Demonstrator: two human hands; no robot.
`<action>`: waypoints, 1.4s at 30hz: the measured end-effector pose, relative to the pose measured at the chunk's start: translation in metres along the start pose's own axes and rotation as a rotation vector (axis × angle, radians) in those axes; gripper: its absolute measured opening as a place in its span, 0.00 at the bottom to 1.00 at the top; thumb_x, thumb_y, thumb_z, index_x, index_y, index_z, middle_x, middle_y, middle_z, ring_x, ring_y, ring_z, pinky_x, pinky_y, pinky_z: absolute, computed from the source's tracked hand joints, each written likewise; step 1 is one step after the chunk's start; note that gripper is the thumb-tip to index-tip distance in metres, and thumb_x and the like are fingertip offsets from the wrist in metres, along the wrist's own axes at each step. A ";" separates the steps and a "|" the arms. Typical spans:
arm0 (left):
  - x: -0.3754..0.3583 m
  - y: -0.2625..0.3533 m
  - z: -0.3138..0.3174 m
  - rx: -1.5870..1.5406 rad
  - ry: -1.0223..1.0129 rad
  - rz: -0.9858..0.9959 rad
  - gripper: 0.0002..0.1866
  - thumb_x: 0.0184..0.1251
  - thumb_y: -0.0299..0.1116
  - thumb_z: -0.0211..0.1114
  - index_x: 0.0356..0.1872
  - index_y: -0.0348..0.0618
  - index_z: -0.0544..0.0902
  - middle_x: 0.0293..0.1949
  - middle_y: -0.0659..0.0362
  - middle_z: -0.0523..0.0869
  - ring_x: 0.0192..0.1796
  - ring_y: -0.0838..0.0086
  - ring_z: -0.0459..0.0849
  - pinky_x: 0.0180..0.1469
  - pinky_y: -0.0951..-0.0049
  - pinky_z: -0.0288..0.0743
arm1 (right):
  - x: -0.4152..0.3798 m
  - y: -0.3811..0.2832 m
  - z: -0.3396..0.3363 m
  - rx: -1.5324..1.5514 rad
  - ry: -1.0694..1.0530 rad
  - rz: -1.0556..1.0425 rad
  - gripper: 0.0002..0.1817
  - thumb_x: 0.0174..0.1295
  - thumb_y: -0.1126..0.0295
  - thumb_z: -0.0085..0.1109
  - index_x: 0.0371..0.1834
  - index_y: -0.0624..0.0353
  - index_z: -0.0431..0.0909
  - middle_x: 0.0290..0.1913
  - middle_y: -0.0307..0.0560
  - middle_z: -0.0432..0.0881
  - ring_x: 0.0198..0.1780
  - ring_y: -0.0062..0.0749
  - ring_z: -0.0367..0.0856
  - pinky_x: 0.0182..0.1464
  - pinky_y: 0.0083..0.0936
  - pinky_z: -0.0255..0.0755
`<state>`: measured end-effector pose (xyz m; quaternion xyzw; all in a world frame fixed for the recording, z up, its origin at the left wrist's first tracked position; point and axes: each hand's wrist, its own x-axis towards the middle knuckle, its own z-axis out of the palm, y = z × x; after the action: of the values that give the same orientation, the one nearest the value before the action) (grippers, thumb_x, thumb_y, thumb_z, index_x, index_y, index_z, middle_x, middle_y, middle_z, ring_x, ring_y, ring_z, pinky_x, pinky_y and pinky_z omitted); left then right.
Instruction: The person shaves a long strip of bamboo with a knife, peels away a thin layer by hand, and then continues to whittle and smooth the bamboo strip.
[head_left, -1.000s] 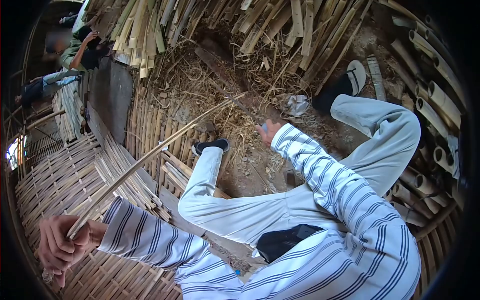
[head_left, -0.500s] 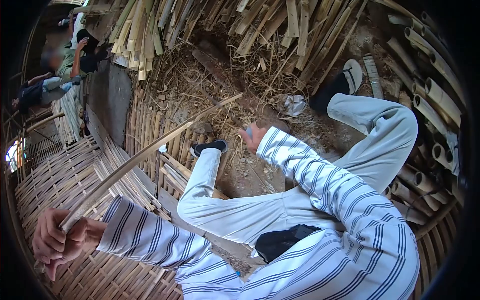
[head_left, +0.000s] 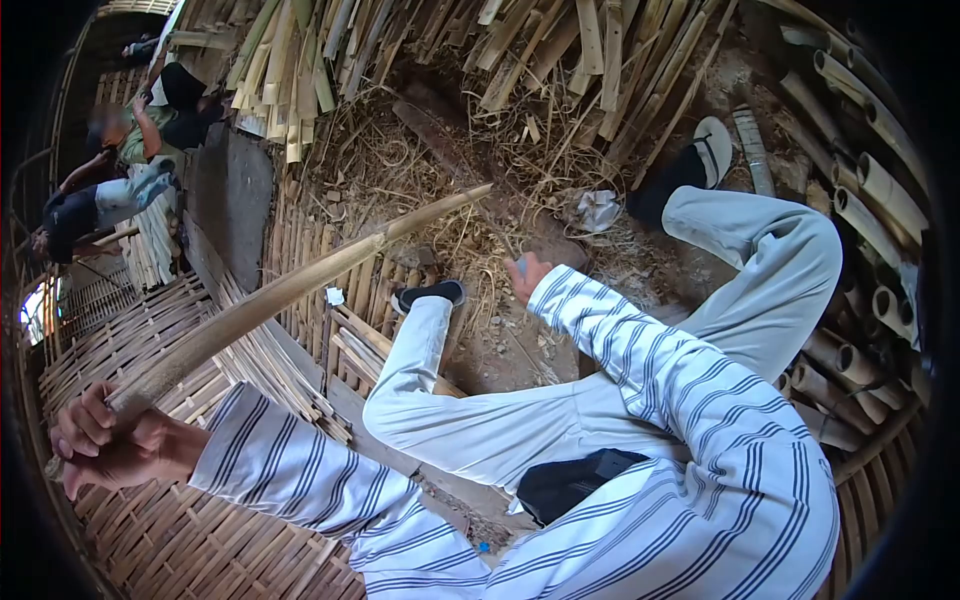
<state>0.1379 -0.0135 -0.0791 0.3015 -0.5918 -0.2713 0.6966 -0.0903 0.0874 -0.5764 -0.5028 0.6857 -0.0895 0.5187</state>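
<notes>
A long bamboo strip (head_left: 290, 290) runs from the lower left up to the middle of the view, its broad face showing. My left hand (head_left: 110, 440) is wrapped round its near end. My right hand (head_left: 526, 277) is closed over the dirt floor, right of and below the strip's far end. Something small and bluish-grey shows between its fingers, too little of it to name. Fine shavings (head_left: 480, 230) lie on the ground about the strip's far end.
Split bamboo (head_left: 590, 50) is heaped at the top, cut bamboo poles (head_left: 885, 180) at the right. Woven bamboo panels (head_left: 230, 530) lie lower left. Two people (head_left: 140, 140) are at the upper left. A crumpled wrapper (head_left: 598, 210) lies near my foot.
The bamboo strip has rolled so its broad face shows more, and my left hand has moved slightly up and left with it. My right hand sits a little further right.
</notes>
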 end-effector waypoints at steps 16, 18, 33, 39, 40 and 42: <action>0.004 0.003 -0.032 -0.022 -0.108 -0.014 0.18 0.66 0.48 0.54 0.23 0.47 0.66 0.20 0.67 0.58 0.22 0.78 0.56 0.34 0.74 0.59 | 0.020 0.012 0.012 0.018 -0.097 0.207 0.33 0.63 0.42 0.39 0.53 0.64 0.70 0.47 0.70 0.76 0.49 0.59 0.76 0.54 0.45 0.67; 0.000 0.001 -0.025 0.009 -0.067 -0.003 0.18 0.63 0.48 0.58 0.23 0.47 0.68 0.20 0.68 0.59 0.20 0.79 0.55 0.32 0.76 0.58 | 0.007 -0.012 -0.006 0.062 -0.132 0.169 0.32 0.63 0.42 0.39 0.52 0.61 0.70 0.46 0.70 0.76 0.48 0.59 0.76 0.53 0.47 0.67; -0.006 0.008 -0.020 -0.882 -0.362 -0.181 0.13 0.41 0.30 0.76 0.15 0.42 0.77 0.10 0.68 0.72 0.09 0.90 0.61 0.11 0.89 0.46 | 0.070 0.004 -0.049 -0.182 -0.252 0.042 0.39 0.62 0.38 0.36 0.56 0.66 0.70 0.52 0.75 0.71 0.55 0.59 0.73 0.58 0.42 0.67; -0.006 0.000 0.001 -0.941 -0.302 -0.193 0.12 0.40 0.29 0.76 0.14 0.43 0.78 0.09 0.69 0.72 0.09 0.90 0.60 0.11 0.89 0.44 | 0.031 -0.030 -0.060 -0.130 -0.251 0.080 0.37 0.62 0.39 0.35 0.56 0.63 0.68 0.52 0.74 0.72 0.54 0.60 0.73 0.57 0.45 0.66; -0.004 0.005 -0.006 -0.914 -0.289 -0.196 0.12 0.40 0.30 0.77 0.14 0.43 0.78 0.09 0.69 0.72 0.09 0.90 0.60 0.11 0.89 0.44 | 0.037 -0.021 -0.047 -0.131 -0.219 0.086 0.36 0.62 0.38 0.35 0.56 0.62 0.68 0.51 0.74 0.72 0.53 0.60 0.74 0.56 0.46 0.67; -0.003 0.006 -0.008 -0.856 -0.254 -0.177 0.13 0.40 0.31 0.77 0.14 0.44 0.78 0.09 0.69 0.72 0.09 0.91 0.60 0.11 0.89 0.44 | 0.078 0.048 0.013 -0.228 -0.220 0.030 0.36 0.63 0.41 0.37 0.58 0.64 0.65 0.53 0.75 0.70 0.54 0.63 0.72 0.57 0.46 0.66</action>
<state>0.1460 -0.0066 -0.0773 0.0003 -0.4792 -0.5849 0.6544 -0.1050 0.0543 -0.6618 -0.5548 0.6380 0.0522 0.5314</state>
